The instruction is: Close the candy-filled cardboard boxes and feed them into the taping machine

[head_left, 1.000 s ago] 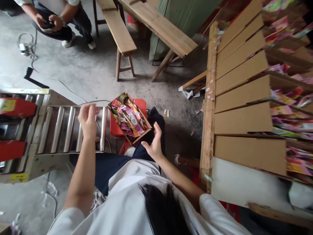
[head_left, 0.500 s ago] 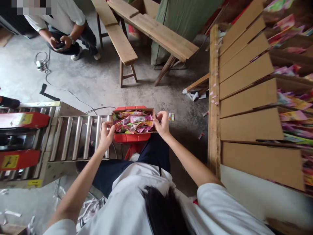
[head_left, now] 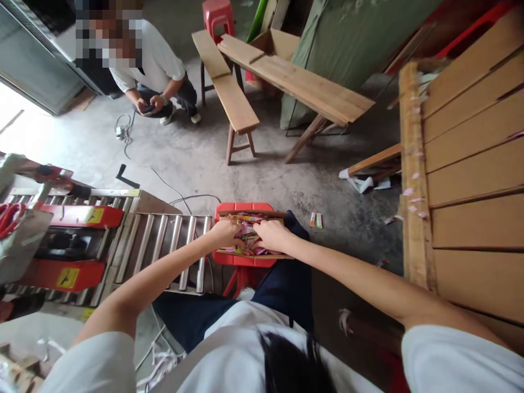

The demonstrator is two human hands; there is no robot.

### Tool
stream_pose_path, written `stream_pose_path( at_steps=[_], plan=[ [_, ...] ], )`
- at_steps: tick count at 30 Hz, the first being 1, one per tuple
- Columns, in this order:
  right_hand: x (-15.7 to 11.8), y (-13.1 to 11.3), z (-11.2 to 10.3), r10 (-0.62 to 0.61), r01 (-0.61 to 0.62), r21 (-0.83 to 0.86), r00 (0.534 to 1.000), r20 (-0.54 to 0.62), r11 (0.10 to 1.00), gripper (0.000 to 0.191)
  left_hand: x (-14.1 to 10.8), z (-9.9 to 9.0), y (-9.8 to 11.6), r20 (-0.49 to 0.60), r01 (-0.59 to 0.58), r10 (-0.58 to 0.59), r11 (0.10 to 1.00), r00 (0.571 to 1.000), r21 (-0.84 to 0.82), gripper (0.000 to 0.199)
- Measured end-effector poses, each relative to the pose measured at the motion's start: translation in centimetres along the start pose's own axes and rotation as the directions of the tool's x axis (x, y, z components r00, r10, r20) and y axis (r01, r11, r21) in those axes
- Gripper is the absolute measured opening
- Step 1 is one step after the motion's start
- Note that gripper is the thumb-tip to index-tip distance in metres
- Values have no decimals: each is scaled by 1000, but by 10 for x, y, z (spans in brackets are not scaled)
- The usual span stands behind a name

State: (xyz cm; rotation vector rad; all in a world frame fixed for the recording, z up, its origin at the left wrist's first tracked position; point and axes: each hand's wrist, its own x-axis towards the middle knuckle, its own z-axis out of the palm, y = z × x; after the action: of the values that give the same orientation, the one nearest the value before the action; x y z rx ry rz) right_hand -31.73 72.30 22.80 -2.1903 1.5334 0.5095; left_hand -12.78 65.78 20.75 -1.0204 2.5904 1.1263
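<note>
- cardboard box of colourful packets sits on a red stool, straight ahead of the person, just past the knees
- box long axis runs left-right across the view; short axis points away from the person
- left hand is inside the box at its left half, fingers curled down onto the packets; whether it pinches one or only presses, cannot tell
- right hand is inside the box at its right half, palm down, fingers bent over the packets; grip likewise not readable
- the two hands lie close to each other near the box middle, fingertips nearly meeting over the pink packets; neither hand is on the box walls
- both arms reach about equally far; the left comes in from the roller conveyor side, the right from the wooden rack side
- the conveyor's near end stands just beside the stool, on the left of the box, rollers lying crosswise to the way toward the box; so the box lies right of the conveyor, with the left hand the nearer one to it
- red-guarded machine sits further left on the conveyor line
- two stray packets lie on the concrete floor right of the stool, apart from the box
- another person crouches far across the floor with a phone, well apart; wooden bench beyond
</note>
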Motion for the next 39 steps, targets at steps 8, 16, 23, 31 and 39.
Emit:
stream_pose_path(
  at_steps=[8,16,23,31,39],
  plan=[
    [12,-5,11,85,-86,14,995,54,996,42,14,1,-7,101,125,-121,992,988,-36,37],
    [3,38,-26,-168,83,266,935,312,960,82,-33,-10,-18,53,23,-9,962,999,-272,58],
    [-3,32,-14,86,-87,280,996,14,956,32,-16,18,2,-331,309,-321,947,887,-88,42],
    [5,1,19,-109,220,181,872,-478,959,51,-28,43,17,-590,175,-29,965,807,193,61],
    [46,11,10,-58,103,265,983,-172,959,37,-23,56,4,-442,77,39,967,896,241,51]
  ],
)
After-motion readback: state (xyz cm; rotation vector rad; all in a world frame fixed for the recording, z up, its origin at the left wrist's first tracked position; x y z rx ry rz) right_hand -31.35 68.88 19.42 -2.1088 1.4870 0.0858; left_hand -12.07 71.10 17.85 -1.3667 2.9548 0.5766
